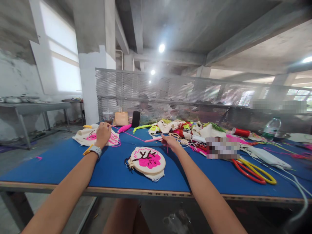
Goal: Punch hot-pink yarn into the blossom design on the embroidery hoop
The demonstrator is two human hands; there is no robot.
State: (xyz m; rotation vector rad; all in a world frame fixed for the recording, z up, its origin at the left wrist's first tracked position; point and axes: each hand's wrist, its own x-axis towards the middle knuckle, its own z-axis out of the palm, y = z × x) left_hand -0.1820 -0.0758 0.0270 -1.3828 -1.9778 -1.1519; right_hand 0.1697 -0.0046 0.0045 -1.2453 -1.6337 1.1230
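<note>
My right hand (170,143) is closed round a slim pink punch needle (153,140), held level above the table. Pink yarn (128,133) runs from the tool across to my left hand (104,132), whose fingers pinch it. Below that hand, loose loops of pink yarn (113,139) lie on a cream cloth (82,136). Between my forearms an embroidery hoop (161,162) rests flat on the table, apart from both hands. Its cream fabric carries a dark brown branch and a filled bright pink patch, with a pink outline at the upper left.
On the blue table (58,162), a heap of yarn and cloth scraps (185,128) spreads at the back right. Red and yellow rings (255,172), a white power bank-like box (270,157) with cable and a water bottle (271,128) lie farther right. A perforated metal screen (117,86) stands behind.
</note>
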